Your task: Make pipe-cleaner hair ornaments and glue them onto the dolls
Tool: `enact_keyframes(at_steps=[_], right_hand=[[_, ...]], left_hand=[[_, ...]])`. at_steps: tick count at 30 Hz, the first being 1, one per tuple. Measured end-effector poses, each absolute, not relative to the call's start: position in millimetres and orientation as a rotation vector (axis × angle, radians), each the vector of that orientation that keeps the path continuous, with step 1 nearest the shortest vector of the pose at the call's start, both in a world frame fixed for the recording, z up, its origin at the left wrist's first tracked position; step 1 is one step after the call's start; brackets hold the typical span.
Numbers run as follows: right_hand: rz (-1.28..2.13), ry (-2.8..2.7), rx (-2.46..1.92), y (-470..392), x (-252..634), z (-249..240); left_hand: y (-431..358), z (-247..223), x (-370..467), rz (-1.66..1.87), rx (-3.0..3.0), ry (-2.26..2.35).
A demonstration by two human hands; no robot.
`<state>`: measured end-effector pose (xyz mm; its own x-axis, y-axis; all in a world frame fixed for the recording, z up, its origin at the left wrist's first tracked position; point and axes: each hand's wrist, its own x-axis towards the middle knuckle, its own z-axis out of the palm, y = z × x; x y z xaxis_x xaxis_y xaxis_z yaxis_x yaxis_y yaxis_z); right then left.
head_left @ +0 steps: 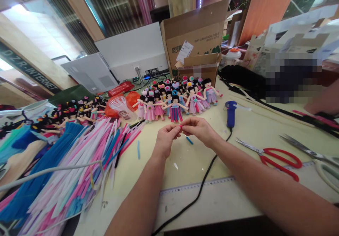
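Observation:
My left hand (167,140) and my right hand (199,131) meet over the table, fingertips pinched together. Between them shows a small red-pink piece (181,126), fuzzy-looking but mostly hidden by the fingers. A short blue length of pipe cleaner (189,140) lies just below my right hand. To the left of my hands is a light blue bit of pipe cleaner (138,149). Directly beyond my fingers stands a group of small pipe-cleaner dolls (176,109) with black hair and coloured skirts.
A heap of pipe cleaners (87,158) covers the left side. On the right are a blue glue gun (231,114) with a black cord, red-handled scissors (280,158) and a second pair of scissors (315,154). A ruler strip (190,186) runs along the front; a cardboard box (196,35) stands behind.

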<state>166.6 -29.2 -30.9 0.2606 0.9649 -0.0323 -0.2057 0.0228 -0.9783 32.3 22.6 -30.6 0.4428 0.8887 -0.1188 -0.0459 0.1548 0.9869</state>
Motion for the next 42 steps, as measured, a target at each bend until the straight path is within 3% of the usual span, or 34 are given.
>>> enact_keyframes(at_steps=[11,26,42], right_hand=[[1.023,-0.885,-1.166,-28.9,162.7,-28.0],[1.100,-0.870,-1.153,-28.9,160.9,-29.8],[0.984,-0.943,-1.242,-27.6,167.1,-30.4]], left_hand=[[22.8,-29.5,32.0,0.825,1.365,0.875],[23.5,-29.1,32.2,0.769,0.982,0.707],[27.2,-25.8,28.0,0.822,0.990,0.720]])
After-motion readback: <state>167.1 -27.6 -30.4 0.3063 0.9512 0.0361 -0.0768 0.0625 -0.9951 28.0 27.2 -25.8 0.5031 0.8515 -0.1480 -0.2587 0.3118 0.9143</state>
